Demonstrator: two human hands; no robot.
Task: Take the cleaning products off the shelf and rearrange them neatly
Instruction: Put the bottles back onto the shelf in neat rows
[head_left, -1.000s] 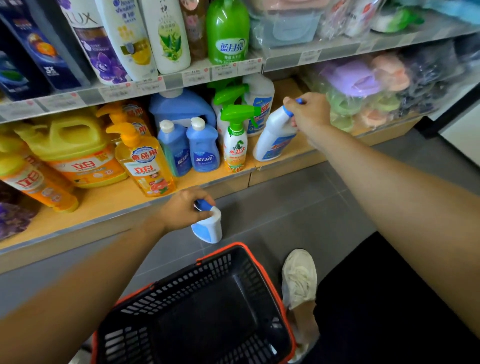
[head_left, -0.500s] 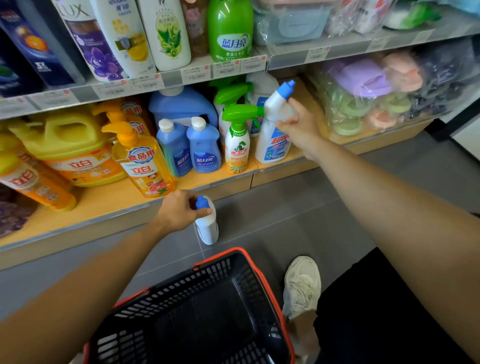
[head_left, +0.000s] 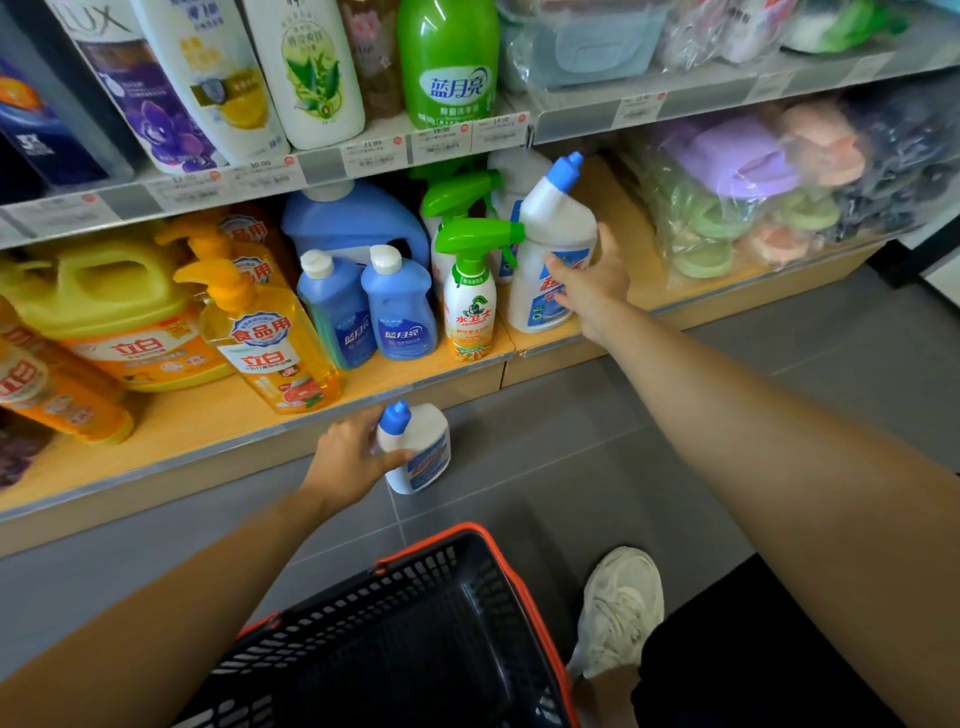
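status: early stage, by judgement. taking the green spray bottle (head_left: 470, 301) on the lower shelf (head_left: 208, 431) as reference: the tall white bottle (head_left: 556, 223) stands upright just right of it, touching its trigger. the right hand (head_left: 592, 286) holds this bottle, thumb on the label and fingers round the far side. the small white bottle (head_left: 421, 452) is off the shelf, below the reference and in front of the shelf edge. the left hand (head_left: 348, 457) grips it with fingers curled round its body. every other product remains shelved, so most removal and all neat rearranging is left.

surroundings: two blue bottles (head_left: 400, 312) just left of the reference, and yellow detergent bottles (head_left: 270, 343) farther left. bagged goods (head_left: 753, 197) lie well to its right. the basket (head_left: 467, 545) sits on the floor below. obstruction: the spray trigger crowds the tall bottle's shoulder.
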